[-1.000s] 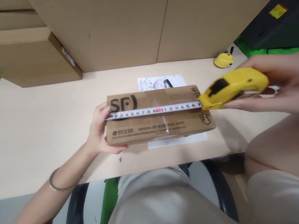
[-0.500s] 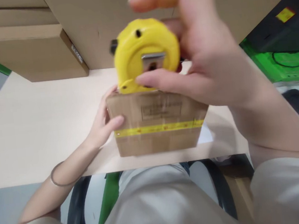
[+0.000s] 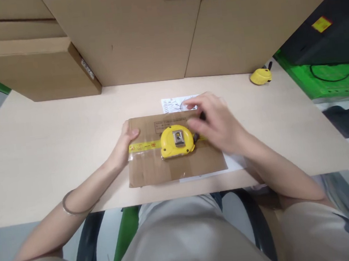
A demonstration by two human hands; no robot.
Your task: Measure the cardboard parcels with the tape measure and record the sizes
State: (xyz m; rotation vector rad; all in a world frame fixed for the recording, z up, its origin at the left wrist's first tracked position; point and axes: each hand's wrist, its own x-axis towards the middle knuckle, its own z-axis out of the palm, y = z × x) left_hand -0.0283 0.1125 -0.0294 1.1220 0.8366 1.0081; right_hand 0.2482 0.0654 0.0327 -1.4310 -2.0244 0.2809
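Two bare hands are at a small cardboard box [image 3: 153, 168], which sits close to the near edge of a pale bench [image 3: 55, 155]. The left hand [image 3: 123, 146] grips the box by its left side, thumb laid over the top face and the other fingers mostly hidden behind the edge. A yellow tape measure [image 3: 176, 141] lies on its side on the middle of the box top, metal clip facing up, across a printed yellow strip [image 3: 143, 146]. The right hand [image 3: 215, 120], blurred, hovers above the right part of the box, just beside the tape measure; its thumb and forefinger are spread, and whether the other fingers touch anything I cannot tell. A sheet of marked paper [image 3: 172, 104] shows past the far edge of the box, and some white paper also peeks out at its near right corner. Well to the right of the box and farther back is a second yellow measure [image 3: 260, 76]. Beyond the box, large cartons [image 3: 133, 39] line the back of the bench, with a flatter carton [image 3: 27, 71] to its far left.
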